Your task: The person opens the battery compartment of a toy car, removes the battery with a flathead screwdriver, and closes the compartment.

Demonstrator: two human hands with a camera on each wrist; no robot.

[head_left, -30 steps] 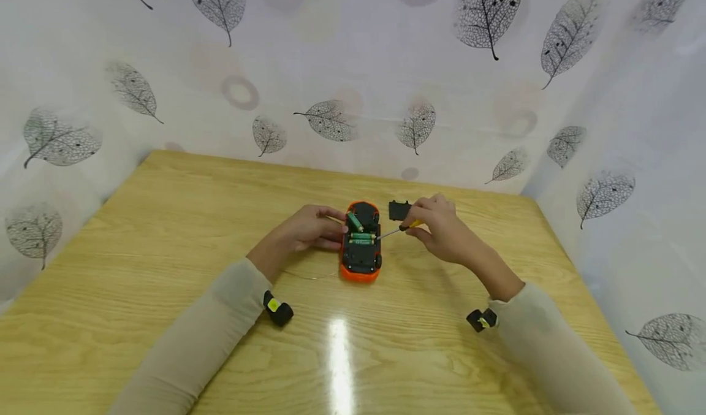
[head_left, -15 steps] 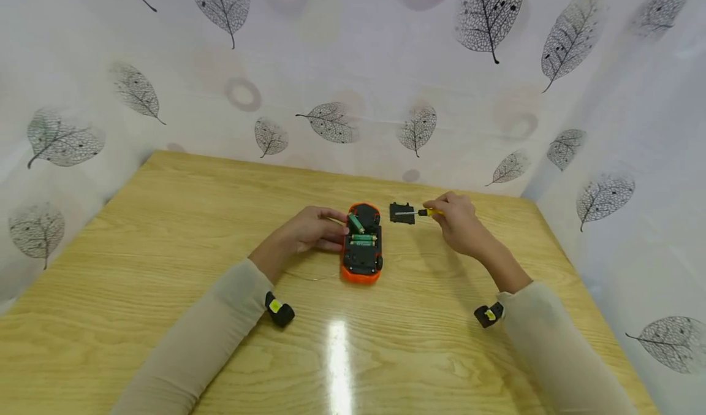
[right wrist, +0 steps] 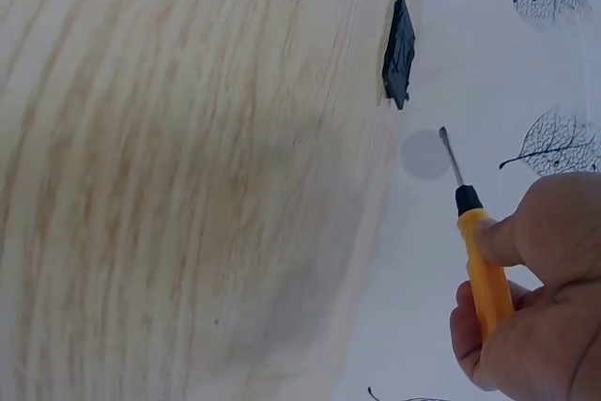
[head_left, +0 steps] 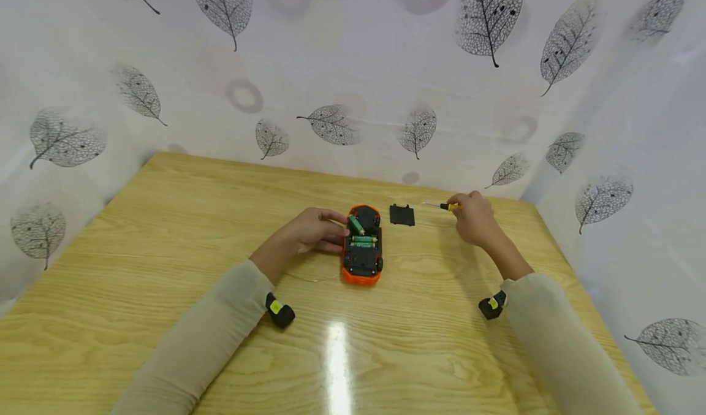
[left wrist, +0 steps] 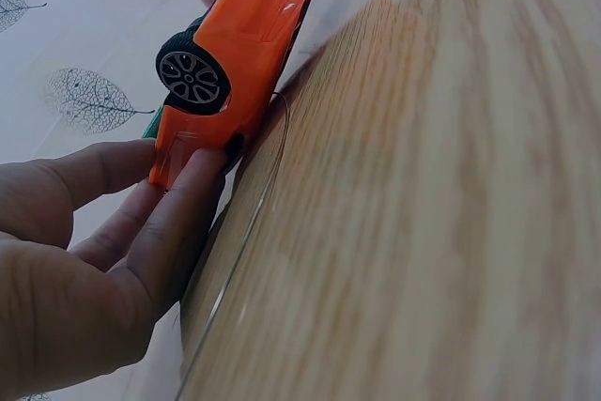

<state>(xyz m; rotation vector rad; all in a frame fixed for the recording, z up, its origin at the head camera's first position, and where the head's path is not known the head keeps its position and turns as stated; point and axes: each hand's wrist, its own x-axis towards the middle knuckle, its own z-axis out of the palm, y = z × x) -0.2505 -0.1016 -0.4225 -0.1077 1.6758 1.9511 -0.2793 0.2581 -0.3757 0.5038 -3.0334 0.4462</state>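
An orange toy car [head_left: 361,277] lies wheels-up on the table, its black underside and battery bay showing. Two green batteries [head_left: 364,241] sit side by side in the bay, and a third battery [head_left: 356,225] rests tilted above them. My left hand [head_left: 314,231] holds the car by its left side; in the left wrist view the fingers [left wrist: 141,241] press against the orange body beside a wheel [left wrist: 192,77]. Away to the right, my right hand [head_left: 475,219] grips a yellow-handled screwdriver [right wrist: 486,274], its tip pointing left and touching nothing.
A black battery cover [head_left: 402,215] lies on the wooden table [head_left: 220,194] right of the car. One thin wire [left wrist: 254,213] runs along the tabletop from the car. A leaf-patterned curtain [head_left: 353,65] stands behind the table's far edge.
My right hand has drawn the screwdriver away from the batteries, past the battery cover, to the right. My left hand and the car have stayed in place.
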